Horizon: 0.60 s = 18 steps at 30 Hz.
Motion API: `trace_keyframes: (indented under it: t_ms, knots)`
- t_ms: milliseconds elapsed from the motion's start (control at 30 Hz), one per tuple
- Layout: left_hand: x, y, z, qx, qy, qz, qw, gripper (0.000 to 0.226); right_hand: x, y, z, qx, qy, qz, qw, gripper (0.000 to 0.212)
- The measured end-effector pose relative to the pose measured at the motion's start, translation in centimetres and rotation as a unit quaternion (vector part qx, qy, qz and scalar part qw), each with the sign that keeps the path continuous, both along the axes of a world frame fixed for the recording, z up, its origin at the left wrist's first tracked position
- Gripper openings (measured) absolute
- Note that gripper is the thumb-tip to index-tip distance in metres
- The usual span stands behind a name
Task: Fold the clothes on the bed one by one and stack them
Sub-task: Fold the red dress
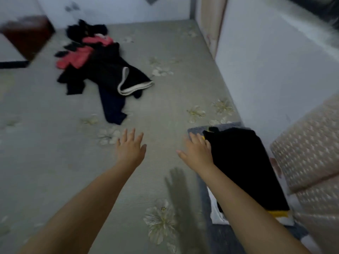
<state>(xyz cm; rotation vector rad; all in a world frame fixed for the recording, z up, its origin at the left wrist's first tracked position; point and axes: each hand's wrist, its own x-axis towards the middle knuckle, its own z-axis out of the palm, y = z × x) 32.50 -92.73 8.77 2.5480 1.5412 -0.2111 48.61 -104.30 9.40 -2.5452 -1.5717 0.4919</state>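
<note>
A loose pile of unfolded clothes (102, 68) lies on the bed's far left: black garments, a pink one (80, 55), a dark one with a white band, and navy trousers (113, 107). At the near right sits a stack of folded clothes, a black garment (244, 165) with a yellow edge on top of grey and white pieces. My left hand (130, 149) hovers open over the bare sheet, holding nothing. My right hand (196, 153) is open with spread fingers, its fingertips at the left edge of the black folded garment.
The bed (55, 143) has a grey sheet with pale flower prints. A quilted beige cushion (308, 158) stands at the right by the white wall. A dark red-brown piece of furniture (27, 33) is at the far left beyond the bed's edge.
</note>
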Motion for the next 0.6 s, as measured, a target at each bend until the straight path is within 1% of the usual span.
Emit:
trace_keyframes:
  t_ms: [67, 167, 333, 433, 600]
  knots:
    - [-4.1, 1.0, 2.0, 0.025, -0.011, 0.049, 0.998, 0.051, -2.7, 3.0, 1.8, 0.030, -0.015, 0.048, 0.998, 0.062]
    - [-10.4, 2.0, 4.6, 0.060, -0.009, 0.120, 0.991, 0.052, -7.4, 6.8, 4.3, 0.054, -0.009, 0.119, 0.991, 0.062]
    - [-21.4, 2.9, 7.8, 0.083, -0.008, 0.213, 0.973, 0.052, -16.9, 11.5, 7.3, 0.094, -0.025, 0.194, 0.976, 0.061]
    - [-28.5, 3.5, 8.7, 0.098, -0.014, 0.244, 0.965, 0.052, -23.7, 13.5, 8.6, 0.095, -0.035, 0.221, 0.970, 0.059]
    - [-41.2, 4.9, 10.4, 0.102, -0.040, 0.264, 0.958, 0.052, -36.5, 16.4, 10.1, 0.114, -0.047, 0.247, 0.961, 0.060]
